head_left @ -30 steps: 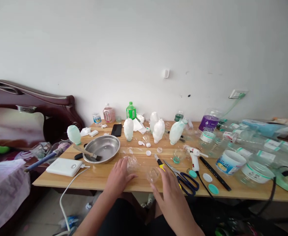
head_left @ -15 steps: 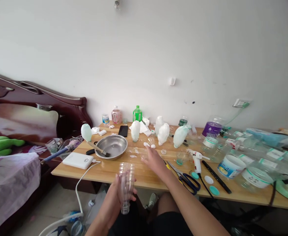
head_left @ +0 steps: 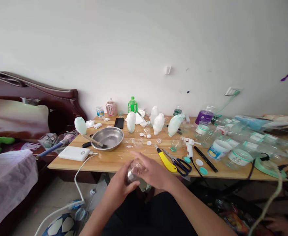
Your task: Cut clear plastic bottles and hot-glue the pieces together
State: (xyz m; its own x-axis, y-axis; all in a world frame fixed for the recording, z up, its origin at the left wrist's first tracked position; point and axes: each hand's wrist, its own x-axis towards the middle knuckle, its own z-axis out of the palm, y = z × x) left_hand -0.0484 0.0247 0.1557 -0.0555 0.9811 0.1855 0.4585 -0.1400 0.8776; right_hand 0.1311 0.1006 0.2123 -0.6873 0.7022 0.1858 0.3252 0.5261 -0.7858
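Note:
A clear plastic bottle (head_left: 133,171) is held tilted over the table's front edge, above my lap. My left hand (head_left: 120,183) is closed around it from the left, thumb underneath. From the right, my right hand (head_left: 153,170) lies over the bottle, its fingers against the far side and partly hidden. Much of the bottle is covered by both hands. Nearest to my right hand on the table are a yellow utility knife (head_left: 167,160) and dark-blue-handled scissors (head_left: 182,165). Beyond lie small white caps (head_left: 149,143) and clear plastic scraps (head_left: 137,142).
A metal basin (head_left: 113,139) with a brush (head_left: 98,143) and a white power bank (head_left: 74,153) are on the left. Several whitish wrapped forms (head_left: 131,122) stand behind. A glue gun (head_left: 189,147), a black marker (head_left: 206,159) and many clear bottles (head_left: 239,159) occupy the right side.
My right hand has come back from the tabletop onto the bottle. The bottle has turned from nearly upright to tilted. The view has shifted, and the utility knife now shows fully.

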